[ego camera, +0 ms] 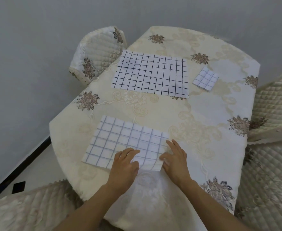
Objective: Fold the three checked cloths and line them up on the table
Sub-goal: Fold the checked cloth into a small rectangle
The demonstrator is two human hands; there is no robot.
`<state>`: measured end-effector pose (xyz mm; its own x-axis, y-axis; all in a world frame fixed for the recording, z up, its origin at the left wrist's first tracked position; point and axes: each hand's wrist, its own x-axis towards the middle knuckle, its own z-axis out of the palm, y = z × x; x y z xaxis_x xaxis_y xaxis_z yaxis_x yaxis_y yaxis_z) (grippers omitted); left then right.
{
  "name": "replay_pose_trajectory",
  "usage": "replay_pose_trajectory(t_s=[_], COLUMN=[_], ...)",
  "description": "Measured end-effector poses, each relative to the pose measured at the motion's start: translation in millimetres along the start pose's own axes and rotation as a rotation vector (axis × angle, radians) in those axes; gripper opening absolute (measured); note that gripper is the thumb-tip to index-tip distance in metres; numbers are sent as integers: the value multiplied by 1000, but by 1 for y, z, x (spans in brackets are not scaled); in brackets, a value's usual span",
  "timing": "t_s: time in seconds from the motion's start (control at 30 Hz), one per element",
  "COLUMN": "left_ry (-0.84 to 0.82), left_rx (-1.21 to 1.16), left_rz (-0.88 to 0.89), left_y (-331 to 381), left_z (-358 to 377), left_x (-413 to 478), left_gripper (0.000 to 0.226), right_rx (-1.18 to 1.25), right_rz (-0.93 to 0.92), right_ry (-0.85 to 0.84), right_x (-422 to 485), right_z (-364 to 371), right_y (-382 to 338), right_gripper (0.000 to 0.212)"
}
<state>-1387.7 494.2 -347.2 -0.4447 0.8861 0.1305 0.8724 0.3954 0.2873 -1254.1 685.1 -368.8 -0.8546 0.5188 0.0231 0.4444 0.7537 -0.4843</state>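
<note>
**Both hands at the near corner of the pale blue cloth**

The white cloth with pale blue checks [120, 140] lay flat on the near part of the round table, which was covered with a cream tablecloth with brown flowers [195, 114]. Both hands were at its near right corner. The left hand [125, 165] had its fingers curled on the near edge and pinched a small raised fold of the cloth between the thumb and the fingers. The right hand [176, 160] was not closed: its fingers were straight and spread along the right edge of the cloth, and its thumb lay on the corner.

The white cloth with black checks [151, 75] was spread flat on the far part of the table, well apart from the near cloth. To its right, near but not touching, lay the small folded white cloth with blue checks [205, 79], a compact square.

A quilted cream chair cover [95, 52] stood at the far left of the table, and similar quilted covers [276, 104] showed on the right and at the near left.
</note>
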Motion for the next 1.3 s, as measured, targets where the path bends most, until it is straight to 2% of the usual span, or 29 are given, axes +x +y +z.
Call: replay_pose_trajectory(t_s=[0.13,0.3,0.43,0.57,0.67,0.77,0.87,0.93,1.1,1.23,1.3], left_ry=[-28,-57,-37,-17,32,93,157,184,218,211,217], left_rx=[12,54,49,-7,-82,-192,-267,-307,-412,-432,-437], left_rz=[-51,-130,-114,-115,-153,-228,-270,-289,-287,-289,-285], left_y=[-8,-8,-5,-6,-11,-21,-33,-43,-64,-72,-76], left_z=[-4,-9,-11,-13,-15,-22,-28,-31,-31,-33,-32], left_x=[-24,-49,-67,-85,-100,-114,-128,-133,-139,-139,-140], left_gripper=[17,14,13,19,24,19,8,12,8,13,11], right_rx=[-24,-103,-109,-77,-8,46,20,-26,-25,58,64], right_rz=[-52,-32,-20,-94,-175,-217,-188,-142,-73,-106,-136], right_ry=[-17,-39,-19,-1,29,27,4,-19,-45,-16,-16], right_x=[-13,-44,-68,-85,-91,-92,-89,-86,-78,-68,-65], right_z=[0,5,9,16,18,20,20,18,20,20,19], right_y=[-17,-28,-40,-62,-78,-83,-76,-69,-50,-47,-48], right_gripper=[15,12,5,2,8,19,30,33,34,22,26])
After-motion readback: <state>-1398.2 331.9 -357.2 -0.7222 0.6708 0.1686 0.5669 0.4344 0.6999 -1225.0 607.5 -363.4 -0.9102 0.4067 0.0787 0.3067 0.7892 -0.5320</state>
